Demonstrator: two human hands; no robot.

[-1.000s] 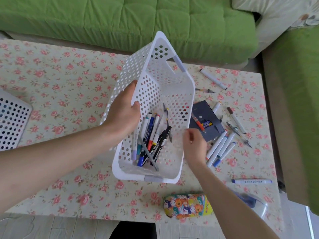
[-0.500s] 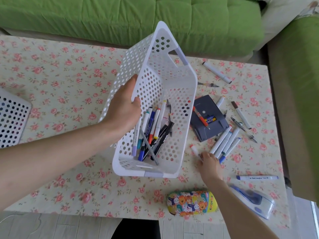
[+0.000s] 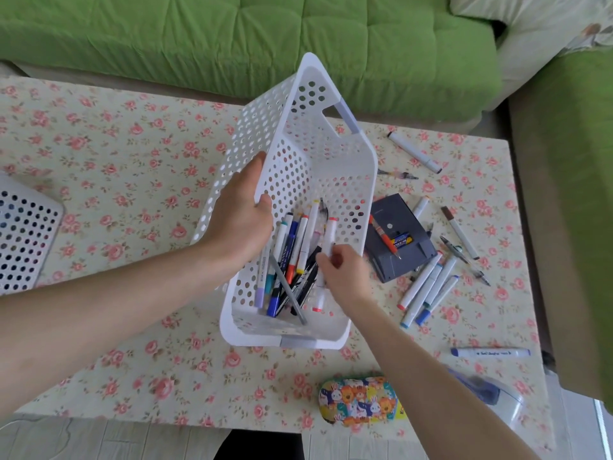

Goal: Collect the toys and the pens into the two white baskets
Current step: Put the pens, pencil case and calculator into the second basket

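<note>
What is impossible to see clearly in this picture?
Head view only.
Second white basket: cut off by the left edge; contents unseen.
Blue-and-clear object: partly hidden by the right forearm; cannot be identified.
Print on the blue-capped marker: too small to read.
Marker in the right hand: middle hidden by that hand.

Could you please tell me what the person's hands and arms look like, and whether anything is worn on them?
The left hand and the right hand are bare: no gloves, and no rings that I can see. The left forearm and right forearm are bare too, with no sleeve, watch or bracelet in view.
</note>
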